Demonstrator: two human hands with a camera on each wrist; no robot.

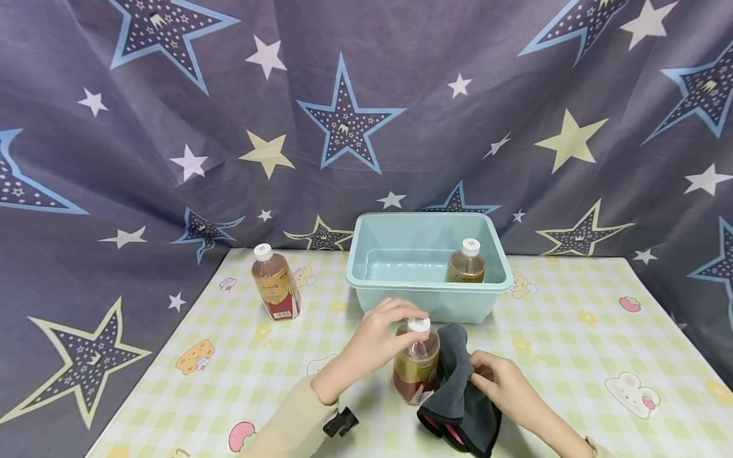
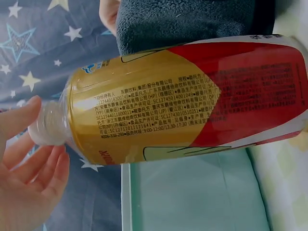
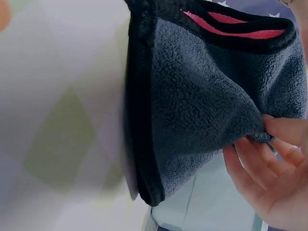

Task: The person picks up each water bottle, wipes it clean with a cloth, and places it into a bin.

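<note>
Head view: a person's two hands meet at the lower middle of the frame, over a surface [image 1: 572, 337] with a green-checked, cartoon-printed cover.
Left hand [image 1: 372, 340]: thumb and fingers curl round the white cap of the front bottle, covering part of it from where I stand.
Front bottle [image 1: 415, 369]: upright at the lower centre, gold and red label, amber contents, just before the basin's front wall.
Right hand [image 1: 504, 385]: pinches a fold of the grey cloth between thumb and fingers, lower right of centre.
Grey cloth [image 1: 455, 381]: black-edged, a strip of pink showing inside, draped against the front bottle's right side and hiding part of it.
Blue basin [image 1: 420, 287]: centre of the frame, behind the front bottle, which, with the left hand, blocks some of its front wall.
Basin bottle [image 1: 466, 270]: inside, toward the right; the near wall hides its lower part.
Far bottle [image 1: 276, 286]: left of centre, upright on the surface, well apart from both hands.
Sleeve [image 1: 298, 413]: pale, at the bottom, a black buckle [image 1: 340, 422] at its cuff.
Backdrop [image 1: 424, 57]: dark starred fabric fills the upper frame.
</note>
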